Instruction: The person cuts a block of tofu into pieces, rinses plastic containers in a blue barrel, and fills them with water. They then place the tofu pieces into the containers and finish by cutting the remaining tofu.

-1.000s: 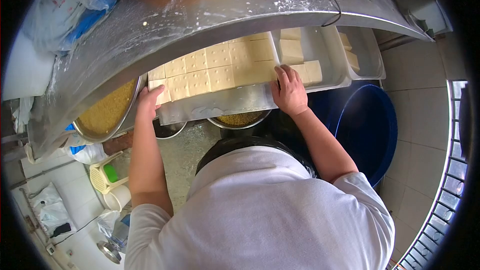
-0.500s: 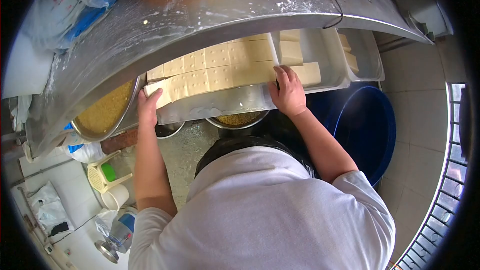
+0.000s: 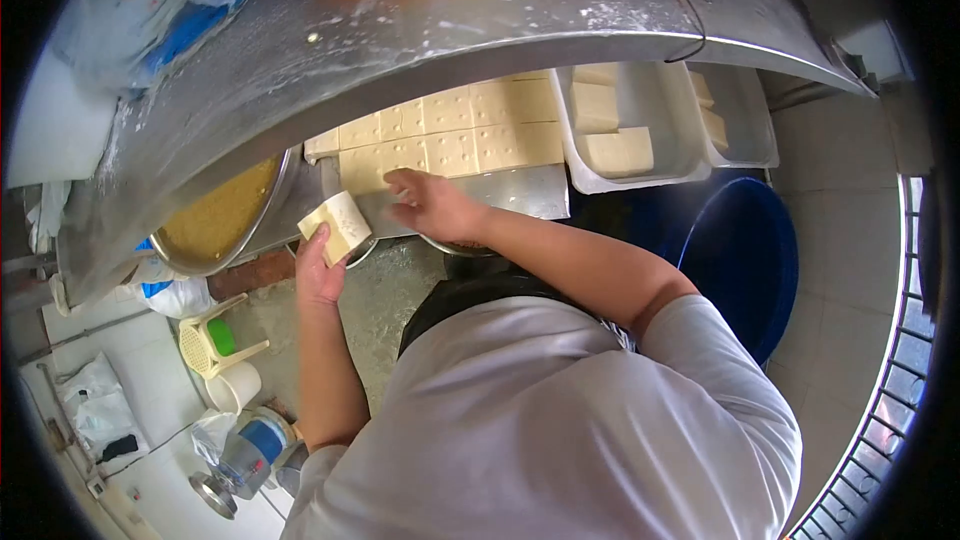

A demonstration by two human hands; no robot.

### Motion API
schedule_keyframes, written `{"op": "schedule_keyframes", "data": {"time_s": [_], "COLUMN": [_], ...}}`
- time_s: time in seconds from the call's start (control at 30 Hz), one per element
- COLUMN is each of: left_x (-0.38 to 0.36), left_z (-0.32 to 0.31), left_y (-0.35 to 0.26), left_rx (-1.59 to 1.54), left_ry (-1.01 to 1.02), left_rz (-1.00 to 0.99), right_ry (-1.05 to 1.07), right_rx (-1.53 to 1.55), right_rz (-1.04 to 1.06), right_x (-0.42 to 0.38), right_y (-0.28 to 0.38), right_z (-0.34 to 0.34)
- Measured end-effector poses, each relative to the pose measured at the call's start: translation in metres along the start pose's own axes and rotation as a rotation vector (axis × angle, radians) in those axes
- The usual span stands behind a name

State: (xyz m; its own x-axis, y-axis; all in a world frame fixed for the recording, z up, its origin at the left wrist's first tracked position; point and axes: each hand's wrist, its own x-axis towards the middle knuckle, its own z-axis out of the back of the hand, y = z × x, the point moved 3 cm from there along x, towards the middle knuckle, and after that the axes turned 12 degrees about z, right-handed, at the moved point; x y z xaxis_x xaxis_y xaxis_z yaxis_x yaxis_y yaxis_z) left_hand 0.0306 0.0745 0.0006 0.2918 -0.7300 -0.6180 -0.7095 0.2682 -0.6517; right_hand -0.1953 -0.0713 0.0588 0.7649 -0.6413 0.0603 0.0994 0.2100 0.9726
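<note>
My left hand (image 3: 321, 271) grips a cream-coloured block of tofu (image 3: 341, 223), lifted off the front left of the metal tray (image 3: 520, 186). On the tray sit rows of cut tofu (image 3: 450, 145), their tops dotted with small dimples. My right hand (image 3: 432, 206) is over the tray's front side, fingers apart and holding nothing, with its fingertips at the near edge of the front row. To the right, a white plastic tub (image 3: 672, 145) holds several tofu blocks (image 3: 616, 151).
A second tub (image 3: 745, 130) with tofu stands farther right, above a blue barrel (image 3: 745, 260). At left is a round metal basin (image 3: 220, 225) of yellowish mash. A curved metal hood (image 3: 450, 35) overhangs the work area. A plastic stool (image 3: 200, 345) stands lower left.
A tofu block has come away from the front row's left end in my left hand, lowered toward me. My right hand has moved left from the row's right end.
</note>
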Motion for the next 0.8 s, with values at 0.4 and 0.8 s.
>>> {"op": "schedule_keyframes", "data": {"time_s": [0.4, 0.8], "left_x": [-0.014, 0.020], "left_z": [-0.258, -0.130], "left_y": [0.008, 0.003], "left_rx": [0.667, 0.862], "left_ry": [0.341, -0.282], "left_rz": [-0.151, -0.196], "right_ry": [-0.690, -0.717], "right_rx": [0.961, -0.409], "right_rz": [-0.095, 0.226], "right_x": [-0.049, 0.014], "right_y": [-0.014, -0.158], "right_z": [0.194, 0.431]}}
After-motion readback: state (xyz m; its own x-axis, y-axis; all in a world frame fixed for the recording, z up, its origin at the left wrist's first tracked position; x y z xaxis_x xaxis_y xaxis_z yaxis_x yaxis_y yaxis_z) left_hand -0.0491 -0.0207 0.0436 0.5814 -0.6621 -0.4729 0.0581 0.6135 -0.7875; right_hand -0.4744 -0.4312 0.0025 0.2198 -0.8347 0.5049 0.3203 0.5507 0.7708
